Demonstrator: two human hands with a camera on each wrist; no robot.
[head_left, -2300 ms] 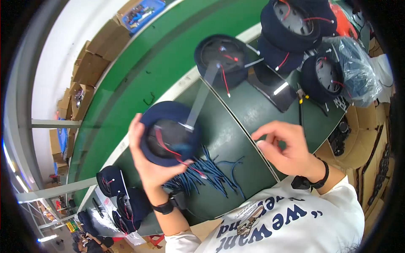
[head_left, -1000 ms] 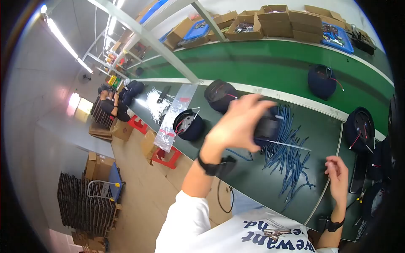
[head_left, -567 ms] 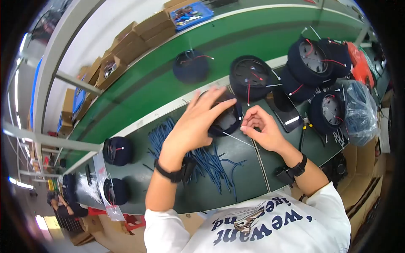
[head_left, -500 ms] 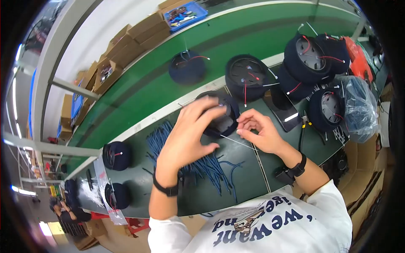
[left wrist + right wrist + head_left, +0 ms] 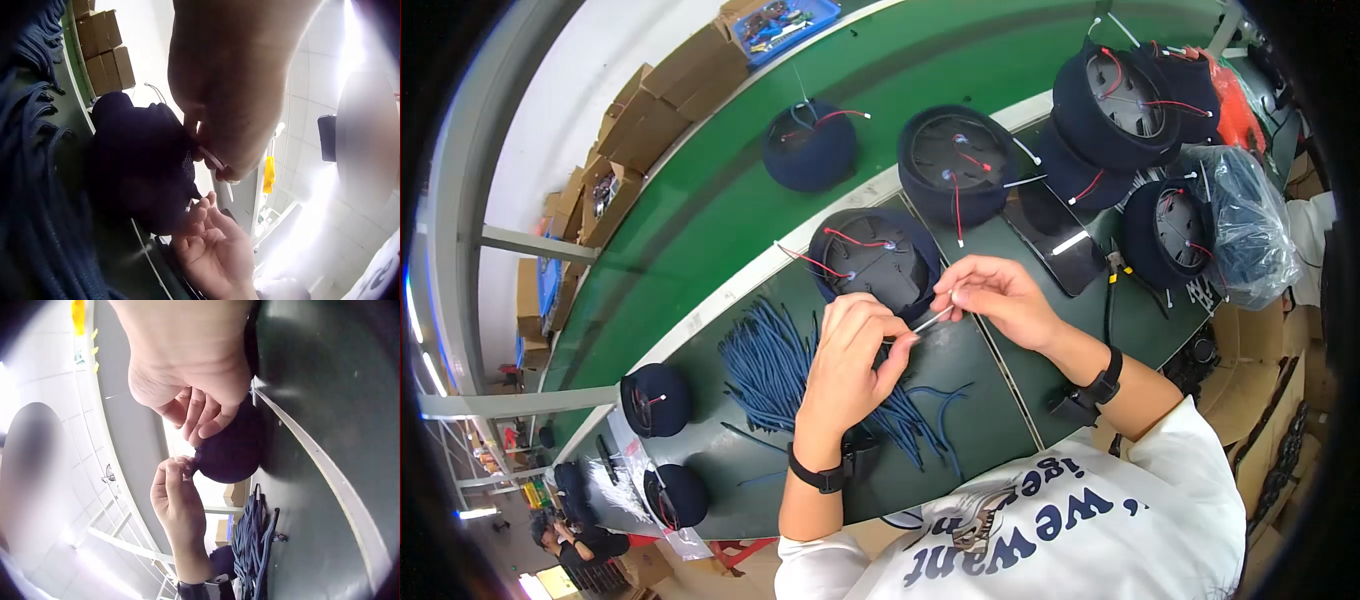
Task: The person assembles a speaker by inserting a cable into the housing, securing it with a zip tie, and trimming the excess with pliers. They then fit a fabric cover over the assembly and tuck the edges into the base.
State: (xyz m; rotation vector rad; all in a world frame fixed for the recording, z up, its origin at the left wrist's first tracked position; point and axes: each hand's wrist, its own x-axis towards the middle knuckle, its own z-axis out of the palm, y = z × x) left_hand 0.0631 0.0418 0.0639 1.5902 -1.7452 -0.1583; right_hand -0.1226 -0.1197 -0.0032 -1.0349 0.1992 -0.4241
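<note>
White strip [image 5: 931, 321], pinched by left hand [image 5: 852, 358] and right hand [image 5: 1004, 302] at the near rim of the navy cap [image 5: 872, 268] on the green table [image 5: 980, 425], seems in mid-fastening, the next move probably calling for a steady pull.

Upside down on the white shirt [image 5: 1080, 550] stand "we want" and a partial "iger"
</note>
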